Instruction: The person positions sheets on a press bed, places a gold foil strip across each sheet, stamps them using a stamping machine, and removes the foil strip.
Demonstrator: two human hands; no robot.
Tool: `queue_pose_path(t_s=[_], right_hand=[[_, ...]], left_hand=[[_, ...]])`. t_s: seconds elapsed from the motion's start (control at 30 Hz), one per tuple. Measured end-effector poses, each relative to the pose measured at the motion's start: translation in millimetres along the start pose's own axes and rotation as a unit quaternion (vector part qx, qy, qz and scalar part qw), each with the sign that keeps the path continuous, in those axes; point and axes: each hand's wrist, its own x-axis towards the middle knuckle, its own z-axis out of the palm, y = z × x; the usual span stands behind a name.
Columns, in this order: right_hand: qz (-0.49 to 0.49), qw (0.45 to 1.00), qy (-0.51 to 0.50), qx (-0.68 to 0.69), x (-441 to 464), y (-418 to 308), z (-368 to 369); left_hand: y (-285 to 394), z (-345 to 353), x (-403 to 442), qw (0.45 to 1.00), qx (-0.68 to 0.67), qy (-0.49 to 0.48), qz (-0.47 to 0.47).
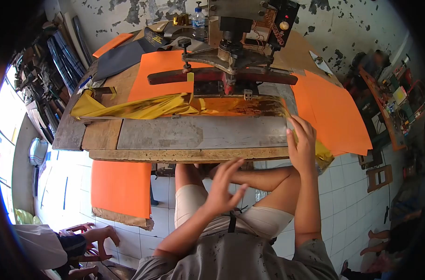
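Observation:
My right hand is at the right end of a strip of shiny gold foil, with fingers and thumb closed on its edge. The foil runs across a grey metal plate, bunched at the left and flatter with dark worn patches toward the right. More of it hangs at the table's right side, beyond my wrist. My left hand is raised over my lap in front of the table edge, fingers spread, holding nothing. Above the foil stands a hot stamping press with a red and black crossbar.
Orange sheets lie right of the press, and another orange sheet lies behind the foil. An orange stack sits below the table at left. A water bottle stands at the back. Other people are at the lower left and right edges.

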Motion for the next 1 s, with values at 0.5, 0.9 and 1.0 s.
queue_pose_path(t_s=[0.5, 0.9, 1.0], right_hand=[[-0.017, 0.994, -0.098, 0.036, -129, -34, -77], [0.119, 0.968, 0.03, 0.217, -125, -7, -47], [0.192, 0.921, -0.058, 0.334, -119, 13, -41]], left_hand=[[6, 105, -9, 0.841, -0.496, -0.129, -0.17], [25, 99, -18, 0.8, -0.53, -0.22, -0.177], [29, 98, -21, 0.805, -0.529, -0.221, -0.154]])
